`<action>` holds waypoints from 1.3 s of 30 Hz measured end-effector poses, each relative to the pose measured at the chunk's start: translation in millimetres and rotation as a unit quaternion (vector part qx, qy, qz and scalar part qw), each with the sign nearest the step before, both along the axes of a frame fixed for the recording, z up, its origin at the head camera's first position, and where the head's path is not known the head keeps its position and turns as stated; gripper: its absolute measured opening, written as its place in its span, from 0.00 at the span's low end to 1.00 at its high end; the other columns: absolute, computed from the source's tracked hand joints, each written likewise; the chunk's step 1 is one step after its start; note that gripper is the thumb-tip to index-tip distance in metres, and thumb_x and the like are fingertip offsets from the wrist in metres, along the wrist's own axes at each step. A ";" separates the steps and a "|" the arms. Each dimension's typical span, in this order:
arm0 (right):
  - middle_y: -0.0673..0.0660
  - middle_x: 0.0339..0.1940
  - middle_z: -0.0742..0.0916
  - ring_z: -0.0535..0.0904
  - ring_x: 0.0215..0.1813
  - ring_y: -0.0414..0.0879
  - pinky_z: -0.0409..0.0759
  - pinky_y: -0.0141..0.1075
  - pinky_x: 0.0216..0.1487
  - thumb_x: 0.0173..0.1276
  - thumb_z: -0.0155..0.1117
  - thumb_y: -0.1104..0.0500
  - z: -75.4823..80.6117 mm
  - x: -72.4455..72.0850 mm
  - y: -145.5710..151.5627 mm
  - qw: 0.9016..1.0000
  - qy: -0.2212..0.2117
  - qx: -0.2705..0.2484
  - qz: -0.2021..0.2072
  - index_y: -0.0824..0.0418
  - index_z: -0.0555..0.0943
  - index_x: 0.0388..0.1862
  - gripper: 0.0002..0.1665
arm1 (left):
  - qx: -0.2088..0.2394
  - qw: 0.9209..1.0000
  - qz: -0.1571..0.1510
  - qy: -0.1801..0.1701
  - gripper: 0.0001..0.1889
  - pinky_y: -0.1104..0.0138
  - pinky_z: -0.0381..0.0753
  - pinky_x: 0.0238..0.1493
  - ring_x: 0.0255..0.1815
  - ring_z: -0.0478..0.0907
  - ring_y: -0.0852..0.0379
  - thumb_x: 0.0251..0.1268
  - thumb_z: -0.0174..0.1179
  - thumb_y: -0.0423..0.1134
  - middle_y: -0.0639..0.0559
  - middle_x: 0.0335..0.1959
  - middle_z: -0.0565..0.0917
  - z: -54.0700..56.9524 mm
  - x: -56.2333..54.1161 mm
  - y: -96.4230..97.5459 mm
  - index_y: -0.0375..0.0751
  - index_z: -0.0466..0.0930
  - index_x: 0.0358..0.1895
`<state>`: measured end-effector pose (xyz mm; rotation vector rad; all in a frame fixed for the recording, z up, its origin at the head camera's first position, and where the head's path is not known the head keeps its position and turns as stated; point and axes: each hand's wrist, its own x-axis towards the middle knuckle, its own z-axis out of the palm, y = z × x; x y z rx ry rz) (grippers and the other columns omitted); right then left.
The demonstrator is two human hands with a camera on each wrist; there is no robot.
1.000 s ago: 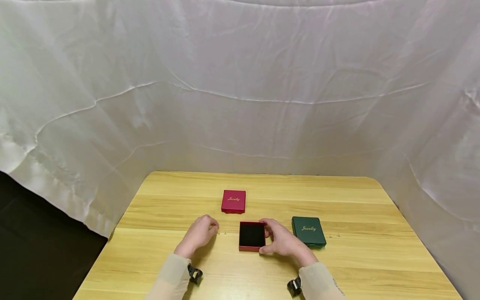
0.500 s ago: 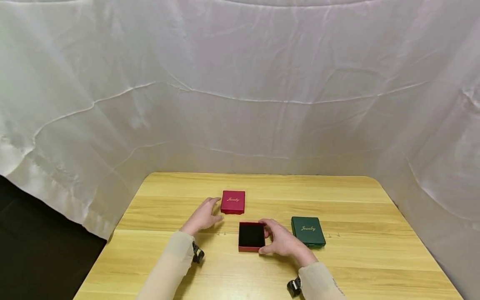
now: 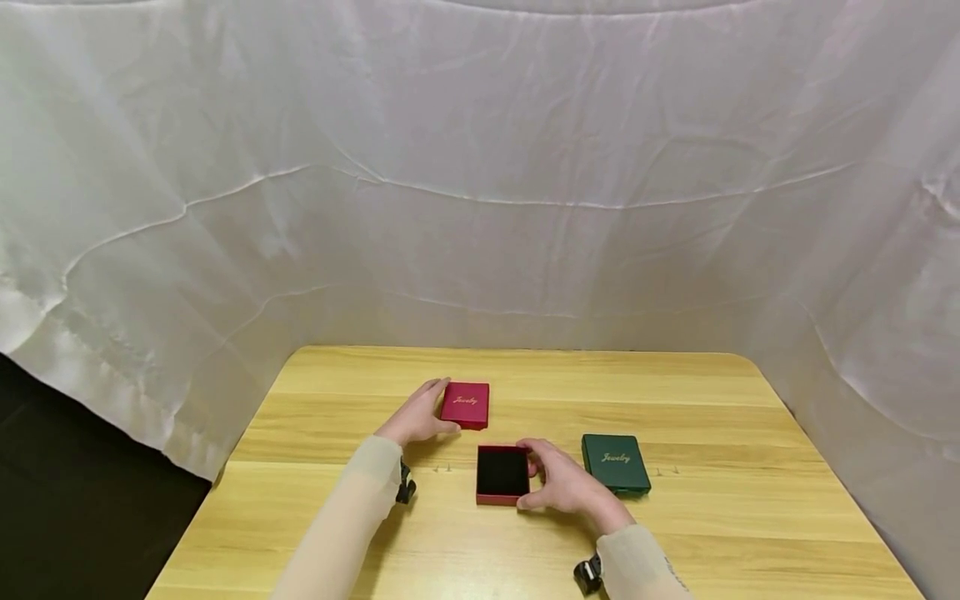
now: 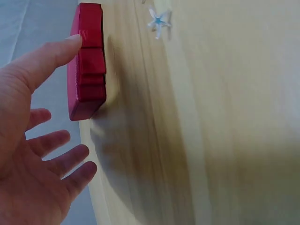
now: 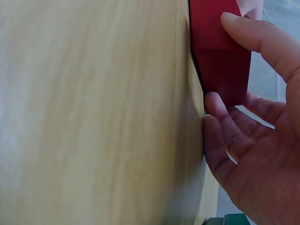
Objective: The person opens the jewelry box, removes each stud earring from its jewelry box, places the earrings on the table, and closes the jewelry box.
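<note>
My left hand (image 3: 420, 414) is at the left side of a red jewelry box lid (image 3: 467, 401) lettered "Jewelry" in gold. In the left wrist view, the thumb overlaps the ribbon bow on the lid (image 4: 89, 65), and the other fingers are spread loosely below it. An open red jewelry box base (image 3: 503, 500) with a black pad (image 3: 503, 472) sits nearer the person. Its right side is in the grip of my right hand (image 3: 561, 477), thumb at the near corner and fingers toward the far one, as the right wrist view of the base (image 5: 220, 56) shows.
Two tiny earrings (image 3: 448, 467) lie left of the base; one looks like a pale star (image 4: 160, 22). A green jewelry box (image 3: 617, 461) stands to the right, with two more small pieces (image 3: 675, 470) beyond it. White cloth (image 3: 480, 250) hangs behind the wooden table (image 3: 750, 533).
My left hand has left the spot by the earrings, moved forward with its fingers spreading, and come to the red lid. My right hand stays on the base.
</note>
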<state>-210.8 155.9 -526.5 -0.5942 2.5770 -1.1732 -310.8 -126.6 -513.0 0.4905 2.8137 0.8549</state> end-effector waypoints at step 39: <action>0.53 0.43 0.78 0.72 0.44 0.49 0.73 0.45 0.47 0.47 0.83 0.56 1.6 1.5 -1.4 1.000 0.001 0.003 -0.005 0.65 0.67 0.69 0.52 | -0.010 1.000 -0.015 -0.012 0.42 0.52 0.71 0.62 0.61 0.69 0.42 0.47 0.76 0.33 0.36 0.68 0.65 -1.3 -6.2 9.8 0.35 0.68 0.70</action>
